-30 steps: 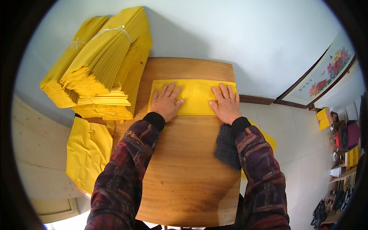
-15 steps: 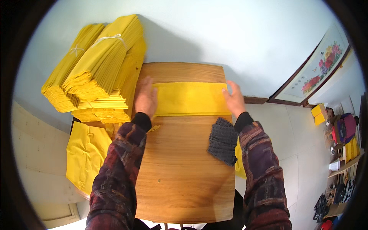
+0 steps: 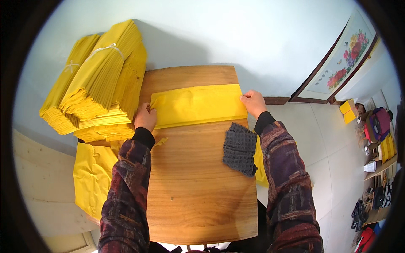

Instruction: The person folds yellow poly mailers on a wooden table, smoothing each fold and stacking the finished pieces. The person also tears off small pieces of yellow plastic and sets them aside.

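A long folded sheet of yellow paper (image 3: 200, 105) lies across the far part of the wooden table (image 3: 198, 189), slightly tilted, its right end farther away. At its right end, my right hand (image 3: 254, 103) pinches the edge between thumb and fingers. My left hand (image 3: 145, 118) is closed at the opposite end, thumb and fingertips on the edge, beside the tall stack of folded yellow sheets (image 3: 101, 80). A dark grey textured cloth (image 3: 239, 149) rests on the table near my right wrist.
White ties bind bundles in the stack against the wall. Loose yellow paper (image 3: 95, 179) lies at the left, with a small scrap (image 3: 161, 141) by my left cuff. A framed flower picture (image 3: 341, 63) leans at the right. Shelves with bags (image 3: 382, 126) stand farther right.
Both hands have gone from spread fingers beside the strip to gripping its two ends. The strip now sits slightly tilted, and the whole view has shifted a little.
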`<action>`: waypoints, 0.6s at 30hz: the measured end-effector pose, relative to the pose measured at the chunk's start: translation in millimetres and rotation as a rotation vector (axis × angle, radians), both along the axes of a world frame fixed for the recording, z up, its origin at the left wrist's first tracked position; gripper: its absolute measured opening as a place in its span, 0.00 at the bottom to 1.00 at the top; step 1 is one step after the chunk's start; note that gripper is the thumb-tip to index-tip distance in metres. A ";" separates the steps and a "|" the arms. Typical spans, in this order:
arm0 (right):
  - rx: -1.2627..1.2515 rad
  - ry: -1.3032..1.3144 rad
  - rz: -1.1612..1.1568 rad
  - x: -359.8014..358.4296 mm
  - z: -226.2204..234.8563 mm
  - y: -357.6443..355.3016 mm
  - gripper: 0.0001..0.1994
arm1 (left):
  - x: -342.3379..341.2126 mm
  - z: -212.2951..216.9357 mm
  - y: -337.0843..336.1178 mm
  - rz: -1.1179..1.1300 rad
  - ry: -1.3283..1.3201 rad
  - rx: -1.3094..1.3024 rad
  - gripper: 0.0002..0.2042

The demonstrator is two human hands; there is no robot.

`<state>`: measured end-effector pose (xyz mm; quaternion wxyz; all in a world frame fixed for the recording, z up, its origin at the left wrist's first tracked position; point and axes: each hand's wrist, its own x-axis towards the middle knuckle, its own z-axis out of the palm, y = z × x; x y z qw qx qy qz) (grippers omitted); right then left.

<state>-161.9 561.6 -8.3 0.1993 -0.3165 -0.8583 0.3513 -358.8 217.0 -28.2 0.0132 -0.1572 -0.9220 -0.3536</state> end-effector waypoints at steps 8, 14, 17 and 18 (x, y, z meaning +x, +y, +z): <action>0.041 0.013 -0.053 -4.1 0.5 -0.7 0.12 | -16.9 -18.4 2.6 0.002 -0.048 0.191 0.17; -0.057 0.061 -0.054 -8.3 14.0 -3.8 0.10 | -19.6 -11.4 0.4 0.069 -0.192 0.277 0.16; -0.077 0.102 -0.053 -8.0 20.8 -7.3 0.11 | -14.8 -7.5 5.4 0.082 -0.203 0.388 0.14; -0.087 0.120 -0.055 -7.1 22.5 -8.3 0.11 | -13.1 -5.7 5.7 0.079 -0.183 0.455 0.14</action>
